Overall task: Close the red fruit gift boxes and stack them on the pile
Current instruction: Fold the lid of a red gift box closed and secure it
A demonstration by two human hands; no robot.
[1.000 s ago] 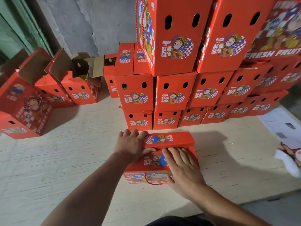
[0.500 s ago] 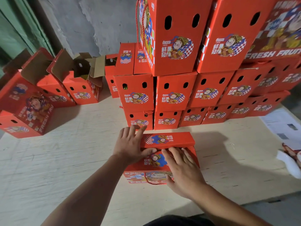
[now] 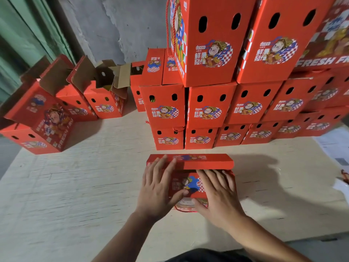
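A red fruit gift box (image 3: 187, 183) stands on the pale wooden board in front of me, its far top flap (image 3: 200, 161) still raised a little. My left hand (image 3: 160, 188) lies flat with straight fingers over the box's left side and the flap's left end. My right hand (image 3: 217, 193) presses flat on the near top flap, thumb at the front face by the red cord handle. Behind the box rises the pile of closed red boxes (image 3: 205, 110), several rows high.
Several red boxes with open cardboard flaps (image 3: 102, 99) stand at the back left, one large one (image 3: 37, 127) nearest the left edge. White papers (image 3: 336, 146) lie at the right edge of the board (image 3: 75, 186). A grey wall stands behind.
My left hand has slid right and forward from the box's left corner onto its top and far flap. The right hand stays pressed on the near flap.
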